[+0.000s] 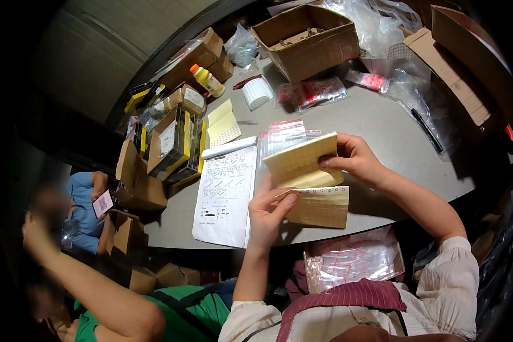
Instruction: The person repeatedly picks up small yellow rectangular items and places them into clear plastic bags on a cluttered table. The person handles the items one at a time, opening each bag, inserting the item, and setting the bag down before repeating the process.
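Note:
My right hand (356, 161) pinches the right edge of a yellow sheet of small stickers (300, 162), held up above the grey table (382, 128). A small clear zip bag with a red strip (284, 134) shows behind the sheet. My left hand (269, 212) touches the left edge of a second sticker sheet (322, 205) lying below, thumb and finger at its top corner. A white printed paper form (225, 194) lies just left of my left hand. A bundle of clear zip bags (353, 257) rests on my lap.
An open cardboard box (308, 40) stands at the back, more boxes (467, 74) and plastic bags at the right. A yellow bottle (207, 80), a white label roll (257, 92), another yellow sticker sheet (223, 122) and boxes (174, 142) crowd the left. Other people sit at the lower left.

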A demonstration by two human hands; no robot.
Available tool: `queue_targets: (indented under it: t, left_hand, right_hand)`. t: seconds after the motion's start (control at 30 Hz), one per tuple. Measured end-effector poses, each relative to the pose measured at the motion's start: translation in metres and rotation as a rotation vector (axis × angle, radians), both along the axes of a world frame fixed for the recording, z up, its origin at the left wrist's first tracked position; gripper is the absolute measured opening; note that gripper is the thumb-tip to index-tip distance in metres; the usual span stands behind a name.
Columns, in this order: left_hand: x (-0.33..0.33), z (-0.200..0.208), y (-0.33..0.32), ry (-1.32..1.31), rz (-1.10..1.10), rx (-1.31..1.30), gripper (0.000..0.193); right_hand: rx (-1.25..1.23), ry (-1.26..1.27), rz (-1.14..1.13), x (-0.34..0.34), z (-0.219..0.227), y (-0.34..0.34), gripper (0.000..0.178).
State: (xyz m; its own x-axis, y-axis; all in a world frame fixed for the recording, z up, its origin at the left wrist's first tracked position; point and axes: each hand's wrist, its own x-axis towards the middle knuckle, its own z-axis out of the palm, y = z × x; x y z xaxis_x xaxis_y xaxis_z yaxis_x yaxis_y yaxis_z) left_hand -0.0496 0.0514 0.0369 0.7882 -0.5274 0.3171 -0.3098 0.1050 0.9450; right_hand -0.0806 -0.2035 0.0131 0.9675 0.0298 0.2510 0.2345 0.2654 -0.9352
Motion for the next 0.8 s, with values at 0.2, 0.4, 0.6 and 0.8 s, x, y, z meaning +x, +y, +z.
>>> queue_targets:
  t: [0.2, 0.4, 0.6, 0.8]
  left_hand:
    - [-0.002, -0.003, -0.002, 0.108, 0.074, 0.009, 0.021]
    - [0.001, 0.003, 0.006, -0.217, 0.134, 0.27, 0.018]
    - [-0.002, -0.002, -0.001, -0.258, 0.042, 0.325, 0.018]
    - [-0.005, 0.006, -0.008, -0.209, -0.06, 0.339, 0.019]
  right_hand:
    - [-0.048, -0.028, 0.016, -0.009, 0.003, 0.005, 0.019]
    - [-0.03, -0.146, 0.388, -0.007, 0.02, -0.012, 0.048]
    - [-0.208, -0.123, 0.159, -0.014, 0.025, -0.007, 0.034]
    - [-0.294, -0.148, -0.058, -0.015, 0.021, -0.005, 0.028]
